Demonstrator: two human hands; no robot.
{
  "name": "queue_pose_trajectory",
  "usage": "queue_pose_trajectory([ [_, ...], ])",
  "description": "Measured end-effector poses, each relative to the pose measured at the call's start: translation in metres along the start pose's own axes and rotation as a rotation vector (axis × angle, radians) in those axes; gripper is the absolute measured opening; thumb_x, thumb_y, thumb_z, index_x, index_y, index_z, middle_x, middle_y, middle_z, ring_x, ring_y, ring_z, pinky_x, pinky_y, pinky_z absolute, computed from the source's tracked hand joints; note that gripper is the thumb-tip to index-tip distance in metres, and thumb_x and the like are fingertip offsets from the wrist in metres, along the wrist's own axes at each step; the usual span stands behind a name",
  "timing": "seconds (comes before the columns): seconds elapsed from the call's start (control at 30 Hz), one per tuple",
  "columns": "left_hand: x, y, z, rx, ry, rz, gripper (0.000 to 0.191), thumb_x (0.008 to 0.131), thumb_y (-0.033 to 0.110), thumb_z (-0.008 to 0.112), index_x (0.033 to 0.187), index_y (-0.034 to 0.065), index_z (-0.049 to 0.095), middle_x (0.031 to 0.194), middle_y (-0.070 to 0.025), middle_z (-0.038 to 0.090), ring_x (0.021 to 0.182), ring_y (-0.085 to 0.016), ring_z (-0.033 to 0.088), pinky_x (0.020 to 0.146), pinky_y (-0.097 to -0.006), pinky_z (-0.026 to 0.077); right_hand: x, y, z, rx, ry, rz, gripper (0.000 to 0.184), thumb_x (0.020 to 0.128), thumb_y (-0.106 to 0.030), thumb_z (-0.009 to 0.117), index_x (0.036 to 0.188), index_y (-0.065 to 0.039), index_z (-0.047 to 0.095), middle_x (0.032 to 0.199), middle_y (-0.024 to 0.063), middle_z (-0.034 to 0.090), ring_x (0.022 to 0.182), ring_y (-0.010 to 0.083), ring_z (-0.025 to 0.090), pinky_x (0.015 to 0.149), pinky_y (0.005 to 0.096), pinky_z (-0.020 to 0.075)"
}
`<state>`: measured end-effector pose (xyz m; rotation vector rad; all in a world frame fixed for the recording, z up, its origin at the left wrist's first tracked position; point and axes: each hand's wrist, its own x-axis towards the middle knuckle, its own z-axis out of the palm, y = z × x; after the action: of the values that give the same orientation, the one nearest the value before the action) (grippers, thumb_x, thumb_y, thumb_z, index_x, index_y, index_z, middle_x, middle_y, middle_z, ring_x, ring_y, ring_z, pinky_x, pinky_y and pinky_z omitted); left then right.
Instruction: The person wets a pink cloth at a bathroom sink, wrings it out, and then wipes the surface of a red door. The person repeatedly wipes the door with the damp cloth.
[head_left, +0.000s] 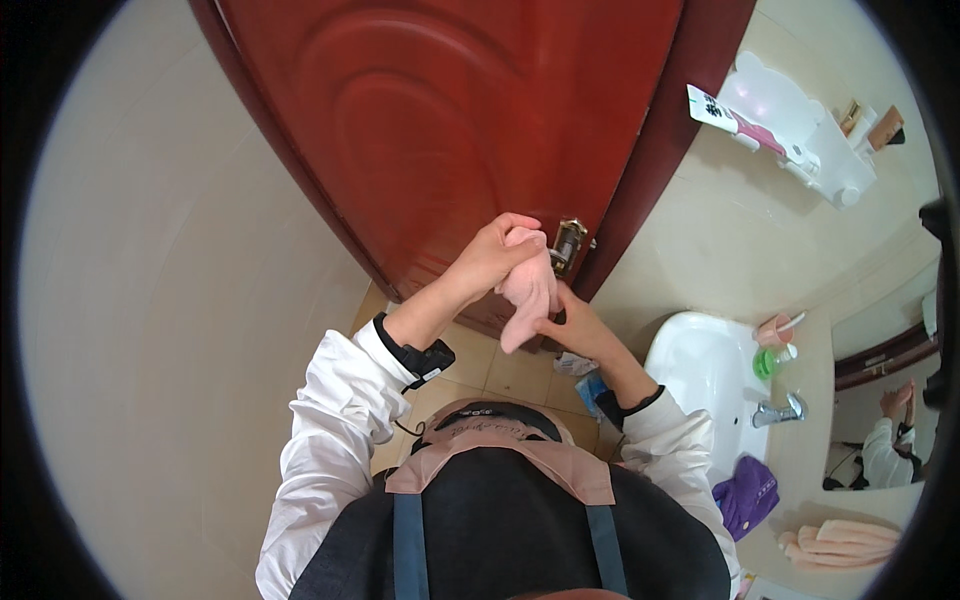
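A pink cloth (529, 289) hangs bunched between my two hands, in front of a red panelled door (450, 135). My left hand (504, 251) grips its upper end between thumb and fingers. Lower down, my right hand (571, 321) holds the cloth's right edge, with the thumb at its front. Just right of the cloth is the metal door handle and lock plate (569, 241), partly covered by the cloth and my right hand.
On the right are a white washbasin (694, 352) with a chrome tap (780, 411), a pink cup (774, 330), a green bottle (765, 363), a purple cloth (748, 496), folded peach towels (840, 544), a mirror (881, 427) and a white wall shelf (840, 161). Packages (591, 391) lie low beside the basin.
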<state>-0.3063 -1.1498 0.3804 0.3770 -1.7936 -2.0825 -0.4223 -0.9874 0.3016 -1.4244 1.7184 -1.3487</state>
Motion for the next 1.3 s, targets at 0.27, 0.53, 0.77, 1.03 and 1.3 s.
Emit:
queue_pose_trajectory([
  [0.27,0.001,-0.007,-0.010,0.043,0.078,-0.160,0.028,0.092,0.032,0.051,0.104,0.0065,0.053,0.084,-0.0034,0.059,0.071,-0.008,0.056,0.056,-0.0238,0.047,0.053,-0.039,-0.002,0.693,0.218,0.071,0.025,0.088,-0.016,0.045,0.099,0.002,0.059,0.096,0.0055,0.060,0.087,0.0130,0.056,0.077,0.0255,0.0444],
  [0.53,-0.003,-0.034,0.011,-0.923,-0.124,-0.236,0.040,0.095,0.042,0.036,0.114,0.0089,0.046,0.104,-0.0073,0.056,0.091,-0.020,0.058,0.078,-0.0356,0.050,0.131,-0.087,0.057,-0.147,0.652,-0.159,0.018,0.082,-0.011,0.051,0.092,0.004,0.053,0.084,0.0109,0.054,0.081,0.0213,0.054,0.075,0.0291,0.0429],
  [0.77,0.016,0.014,-0.085,-0.997,-0.145,-0.094,0.049,0.093,0.050,0.035,0.116,0.0081,0.048,0.109,-0.0079,0.056,0.098,-0.021,0.056,0.081,-0.0368,0.049,0.153,-0.109,0.095,-0.593,0.432,-0.604,0.040,0.075,-0.019,0.061,0.110,0.001,0.054,0.125,0.0199,0.041,0.114,0.0365,0.040,0.099,0.0501,0.0290],
  [1.03,0.012,0.058,-0.159,-0.708,-0.123,-0.032,0.040,0.100,0.035,0.028,0.122,0.0053,0.043,0.118,-0.0095,0.051,0.104,-0.021,0.054,0.093,-0.0341,0.043,0.194,-0.138,0.130,-0.227,0.574,-0.324,0.041,0.077,-0.007,0.061,0.116,0.002,0.051,0.111,0.0150,0.057,0.096,0.0270,0.059,0.081,0.0338,0.0486],
  [1.3,0.024,0.107,-0.220,0.260,-0.125,0.250,0.029,0.095,0.023,0.045,0.115,0.0019,0.050,0.111,-0.0109,0.058,0.101,-0.016,0.057,0.084,-0.0286,0.045,0.174,-0.226,0.030,-0.098,0.769,-0.056,0.025,0.080,-0.005,0.058,0.105,-0.002,0.059,0.081,-0.0006,0.060,0.063,0.0047,0.054,0.054,0.0193,0.0428],
])
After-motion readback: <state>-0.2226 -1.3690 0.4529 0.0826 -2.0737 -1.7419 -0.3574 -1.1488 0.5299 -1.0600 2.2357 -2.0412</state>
